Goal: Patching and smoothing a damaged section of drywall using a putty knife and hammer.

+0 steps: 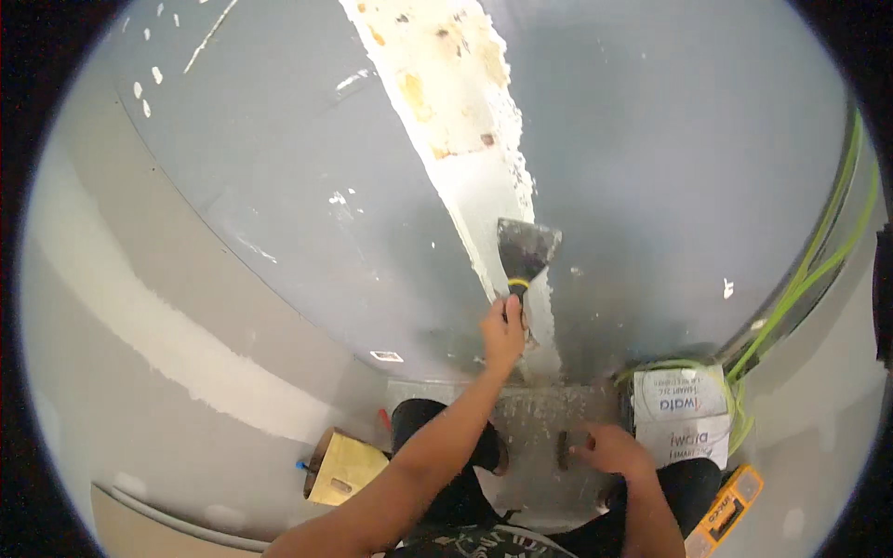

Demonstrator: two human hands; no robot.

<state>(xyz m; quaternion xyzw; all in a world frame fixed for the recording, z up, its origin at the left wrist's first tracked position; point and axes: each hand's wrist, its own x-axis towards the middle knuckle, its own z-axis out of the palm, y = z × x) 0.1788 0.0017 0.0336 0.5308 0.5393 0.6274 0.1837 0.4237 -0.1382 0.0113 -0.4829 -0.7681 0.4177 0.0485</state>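
Note:
My left hand [503, 333] is closed around the handle of a wide putty knife [528, 246] with a dark, stained blade and a yellow ring at its neck. The blade lies over a whitish strip of filler [479, 191] that runs down the grey-blue wall [642, 186], near the strip's right edge. Low over the floor, my right hand [616, 452] is somewhat blurred, with its fingers apart and nothing visible in them. Just left of its fingertips is a small dark brown piece [563, 450]; whether they touch cannot be told.
A white printed box [684, 400] stands right of my right hand, beside green cables [819, 270]. A yellow-orange case [727, 510] is by my right knee. An open cardboard box [346, 470] sits at my left. Grey conduit [177, 523] runs along the lower left.

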